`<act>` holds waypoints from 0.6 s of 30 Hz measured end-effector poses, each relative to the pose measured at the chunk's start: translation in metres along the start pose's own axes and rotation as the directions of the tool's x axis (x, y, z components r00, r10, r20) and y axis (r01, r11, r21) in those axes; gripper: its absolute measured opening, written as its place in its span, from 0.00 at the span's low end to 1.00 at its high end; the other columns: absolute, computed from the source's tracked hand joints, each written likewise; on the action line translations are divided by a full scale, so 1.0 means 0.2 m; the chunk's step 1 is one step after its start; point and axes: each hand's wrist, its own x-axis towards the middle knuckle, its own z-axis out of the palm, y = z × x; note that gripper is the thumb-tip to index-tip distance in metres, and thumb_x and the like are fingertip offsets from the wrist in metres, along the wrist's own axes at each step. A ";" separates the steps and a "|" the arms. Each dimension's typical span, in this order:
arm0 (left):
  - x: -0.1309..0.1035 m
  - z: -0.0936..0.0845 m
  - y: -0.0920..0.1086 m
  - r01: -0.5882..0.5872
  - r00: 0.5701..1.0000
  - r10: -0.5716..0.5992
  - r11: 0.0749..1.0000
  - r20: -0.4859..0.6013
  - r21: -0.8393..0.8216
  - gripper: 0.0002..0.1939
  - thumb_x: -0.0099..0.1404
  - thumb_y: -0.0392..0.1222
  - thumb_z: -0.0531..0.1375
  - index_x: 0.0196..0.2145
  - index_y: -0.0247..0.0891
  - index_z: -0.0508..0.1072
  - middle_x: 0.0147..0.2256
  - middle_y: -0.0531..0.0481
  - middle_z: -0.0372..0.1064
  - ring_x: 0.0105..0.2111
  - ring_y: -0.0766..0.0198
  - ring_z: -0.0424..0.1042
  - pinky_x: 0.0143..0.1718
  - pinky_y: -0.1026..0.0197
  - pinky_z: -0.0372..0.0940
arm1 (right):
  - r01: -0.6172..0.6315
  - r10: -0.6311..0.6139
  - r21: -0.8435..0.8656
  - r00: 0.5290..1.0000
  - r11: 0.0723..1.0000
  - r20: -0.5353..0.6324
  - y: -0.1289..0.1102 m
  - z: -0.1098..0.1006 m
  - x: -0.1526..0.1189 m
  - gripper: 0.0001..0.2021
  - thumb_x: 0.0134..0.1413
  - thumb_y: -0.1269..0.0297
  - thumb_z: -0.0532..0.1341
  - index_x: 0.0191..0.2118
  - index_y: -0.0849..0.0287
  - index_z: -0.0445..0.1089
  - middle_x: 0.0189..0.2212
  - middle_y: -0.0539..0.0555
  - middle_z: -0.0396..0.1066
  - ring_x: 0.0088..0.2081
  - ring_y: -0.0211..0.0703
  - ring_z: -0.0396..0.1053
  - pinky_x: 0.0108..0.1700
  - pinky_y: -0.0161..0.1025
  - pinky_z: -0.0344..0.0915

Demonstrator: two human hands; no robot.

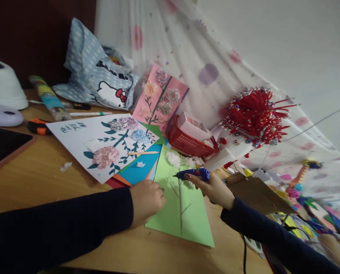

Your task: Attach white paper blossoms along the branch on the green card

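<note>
My right hand [217,189] grips a blue hot glue gun [193,174], its nozzle pointing left over the upper part of a light green sheet of paper [195,220]. Drawn on that sheet is a grey stem [181,209] with thin branches. A white crumpled paper flower [173,159] sits near its top, and another whitish tuft is partly hidden behind the glue gun. My left hand [147,201] rests at the sheet's left edge with the fingers curled closed; whatever they may hold is hidden.
Left lie a white flower picture [72,140], coloured sheets, a wooden stick [143,153], an orange cutter [39,126] and a tablet [5,148]. Behind stand a pink flower picture [155,99], a red basket [184,140] and red beaded strings [255,118]. Another person's hand [334,247] shows lower right.
</note>
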 end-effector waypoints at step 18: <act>0.00 -0.01 0.00 -0.008 1.000 0.007 1.000 0.020 0.019 0.09 0.53 0.34 0.60 0.35 0.33 0.70 0.38 0.38 0.72 0.39 0.53 0.69 0.41 0.53 0.64 | 0.002 -0.006 0.058 0.997 0.998 0.073 -0.05 0.03 0.04 0.24 0.55 0.44 0.55 0.20 0.60 0.67 0.14 0.50 0.65 0.16 0.33 0.61 0.20 0.33 0.58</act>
